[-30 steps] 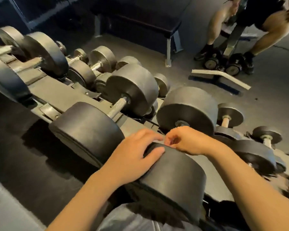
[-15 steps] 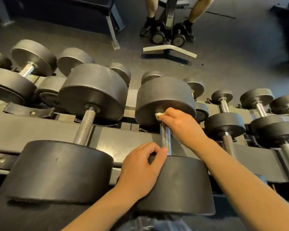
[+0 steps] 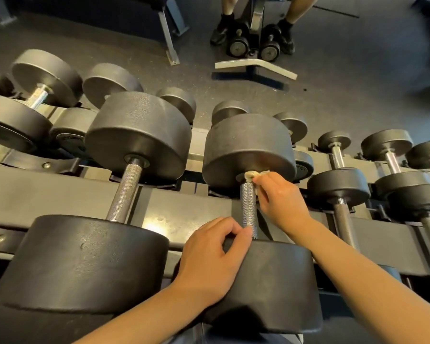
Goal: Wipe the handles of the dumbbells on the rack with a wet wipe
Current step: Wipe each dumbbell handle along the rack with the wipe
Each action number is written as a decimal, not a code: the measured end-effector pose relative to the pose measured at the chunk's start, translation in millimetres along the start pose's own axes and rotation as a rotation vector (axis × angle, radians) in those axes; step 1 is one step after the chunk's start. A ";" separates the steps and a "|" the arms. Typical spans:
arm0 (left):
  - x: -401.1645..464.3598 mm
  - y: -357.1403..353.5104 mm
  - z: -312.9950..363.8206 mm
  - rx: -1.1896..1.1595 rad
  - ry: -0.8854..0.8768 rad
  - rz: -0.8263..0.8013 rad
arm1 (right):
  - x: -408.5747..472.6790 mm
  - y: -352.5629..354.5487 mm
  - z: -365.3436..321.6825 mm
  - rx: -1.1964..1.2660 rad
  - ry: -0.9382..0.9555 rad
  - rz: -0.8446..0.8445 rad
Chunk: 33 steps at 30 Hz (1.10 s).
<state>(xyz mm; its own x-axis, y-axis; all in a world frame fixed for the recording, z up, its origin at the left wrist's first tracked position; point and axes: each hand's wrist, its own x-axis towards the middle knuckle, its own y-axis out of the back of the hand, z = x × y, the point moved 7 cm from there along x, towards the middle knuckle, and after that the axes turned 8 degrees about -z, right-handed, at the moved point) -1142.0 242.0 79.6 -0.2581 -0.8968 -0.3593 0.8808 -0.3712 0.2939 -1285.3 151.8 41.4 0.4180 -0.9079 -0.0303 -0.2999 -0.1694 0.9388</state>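
Observation:
A big black dumbbell lies on the rack [image 3: 184, 212] straight ahead, its knurled steel handle [image 3: 249, 209] running away from me. My right hand [image 3: 279, 202] pinches a crumpled whitish wet wipe [image 3: 252, 175] against the far end of that handle, where it meets the far weight head [image 3: 250, 147]. My left hand [image 3: 209, 259] rests on the near weight head [image 3: 271, 281], fingers curled over its top edge beside the handle's near end. A second big dumbbell with a bare handle [image 3: 126, 192] lies to the left.
Smaller dumbbells [image 3: 339, 184] line the rack to the right and on the far row. Beyond the rack, on the dark floor, a person's legs [image 3: 225, 18] stand by a bench base [image 3: 256, 64] with two small dumbbells.
The view swung to face the rack head-on. My right hand with the wipe moved from the near head along the handle to its far end. My left hand stayed on the near head.

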 end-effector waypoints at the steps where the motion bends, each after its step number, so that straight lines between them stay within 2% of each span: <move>1: 0.2 -0.2 -0.3 -0.004 0.003 -0.003 | -1.2 -0.8 5.6 0.062 -0.065 0.005; 4: 1.1 -1.0 -2.5 -0.007 0.009 0.001 | -4.8 -7.0 20.4 0.188 -0.229 -0.014; 6: 1.9 -1.0 -3.6 -0.004 -0.016 0.023 | -3.7 -9.6 20.5 0.167 -0.218 -0.019; 11: 2.0 -2.6 -5.1 0.003 -0.014 0.027 | -1.6 -0.2 -0.6 -0.129 0.092 0.049; 15: 3.2 -2.6 -5.8 -0.011 -0.030 0.036 | 11.0 -0.6 -33.3 -0.347 0.332 -0.049; 18: 2.5 -2.8 -7.8 -0.024 -0.022 0.044 | 23.8 -8.6 -51.2 -0.528 0.392 -0.164; 21: 1.5 -3.4 -8.2 -0.033 -0.018 0.041 | 18.2 -5.4 -48.7 -0.578 0.426 -0.177; 23: 2.4 -3.0 -8.0 -0.034 -0.015 0.041 | 8.2 2.4 -35.3 -0.468 0.419 -0.149; 25: 3.6 -2.3 -7.1 -0.028 -0.011 0.035 | -0.5 8.7 -17.7 -0.314 0.325 -0.094; 29: 3.6 -2.8 -7.6 -0.018 -0.012 0.028 | -7.5 7.6 4.8 0.132 -0.056 0.008; 32: 2.9 -2.1 -7.3 -0.023 -0.013 0.028 | -15.2 -1.5 18.6 0.443 -0.261 0.004; 33: 2.8 -2.0 -6.9 -0.028 -0.016 0.029 | -18.8 -8.7 24.9 0.619 -0.344 -0.030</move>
<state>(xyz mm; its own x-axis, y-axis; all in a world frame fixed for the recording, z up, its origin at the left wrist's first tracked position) -1141.7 241.9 71.9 -0.2388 -0.9109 -0.3365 0.8987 -0.3386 0.2788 -1311.9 160.8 25.3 0.1701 -0.9518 -0.2553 -0.7676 -0.2905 0.5714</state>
